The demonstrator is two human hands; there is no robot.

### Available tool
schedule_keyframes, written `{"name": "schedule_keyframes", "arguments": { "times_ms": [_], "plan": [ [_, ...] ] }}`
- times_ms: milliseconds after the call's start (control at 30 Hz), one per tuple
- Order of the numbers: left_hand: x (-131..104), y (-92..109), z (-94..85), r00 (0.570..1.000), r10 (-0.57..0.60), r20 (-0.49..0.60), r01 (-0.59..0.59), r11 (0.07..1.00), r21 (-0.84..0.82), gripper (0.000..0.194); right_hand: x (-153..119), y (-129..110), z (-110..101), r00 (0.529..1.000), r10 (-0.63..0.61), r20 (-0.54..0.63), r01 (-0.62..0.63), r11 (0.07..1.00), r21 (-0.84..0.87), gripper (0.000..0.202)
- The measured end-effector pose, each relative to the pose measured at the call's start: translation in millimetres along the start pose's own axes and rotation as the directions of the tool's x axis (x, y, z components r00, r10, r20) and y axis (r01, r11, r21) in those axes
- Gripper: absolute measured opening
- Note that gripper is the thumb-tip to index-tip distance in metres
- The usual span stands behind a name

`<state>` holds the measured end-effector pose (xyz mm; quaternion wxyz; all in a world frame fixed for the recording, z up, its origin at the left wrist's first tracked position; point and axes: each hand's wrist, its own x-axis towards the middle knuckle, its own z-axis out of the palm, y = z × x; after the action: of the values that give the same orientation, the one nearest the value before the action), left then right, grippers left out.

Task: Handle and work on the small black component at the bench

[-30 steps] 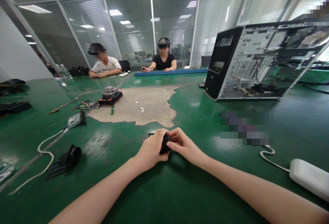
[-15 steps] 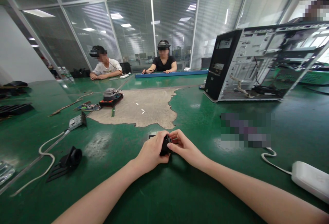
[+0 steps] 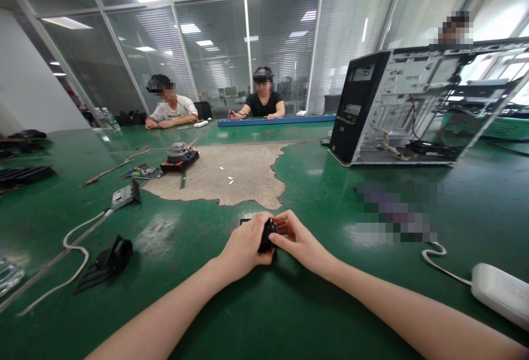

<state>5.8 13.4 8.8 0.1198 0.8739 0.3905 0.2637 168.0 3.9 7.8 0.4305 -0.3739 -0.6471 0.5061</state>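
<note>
A small black part (image 3: 265, 241) is held just above the green tabletop at the centre; its kind cannot be made out because fingers cover most of it. Around its left side and top wraps my left hand (image 3: 246, 243), closed on it. Thumb and fingers of my right hand (image 3: 298, 237) pinch the part's right end, where a dark rounded edge shows. A flat black piece sticks out behind my left knuckles, perhaps belonging to the same part.
A black bracket-like piece (image 3: 109, 261) lies at left, near a metal bracket (image 3: 125, 194) and a white cord (image 3: 82, 250). An open computer case (image 3: 359, 109) stands at right, a white power strip (image 3: 500, 294) nearer. Two people sit across the table; another is behind the case.
My hands keep almost the same grip on the black part. The view has shifted slightly, and the person behind the computer case appears farther left.
</note>
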Motion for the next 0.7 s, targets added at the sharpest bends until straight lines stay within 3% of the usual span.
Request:
{"name": "schedule_keyframes", "arguments": {
  "times_ms": [267, 533, 700],
  "plan": [
    [-0.4, 0.8, -0.5, 1.0, 0.008, 0.004, -0.008, 1.0, 0.02, 0.061, -2.7, -2.9, -1.4, 0.996, -0.057, 0.062, 0.055, 0.998, 0.036, 0.021],
    [-0.1, 0.5, -0.6, 1.0, 0.012, 0.007, -0.013, 1.0, 0.027, 0.06, -0.3, -1.2, -0.4, 1.0, 0.01, 0.023, -0.01, 1.0, -0.029, 0.019],
    [0.0, 0.0, -0.5, 1.0, 0.005, 0.014, -0.005, 1.0, 0.029, 0.062, -4.0, -3.5, -0.4, 0.995, -0.071, 0.063, 0.073, 0.997, -0.019, 0.022]
  ]
}}
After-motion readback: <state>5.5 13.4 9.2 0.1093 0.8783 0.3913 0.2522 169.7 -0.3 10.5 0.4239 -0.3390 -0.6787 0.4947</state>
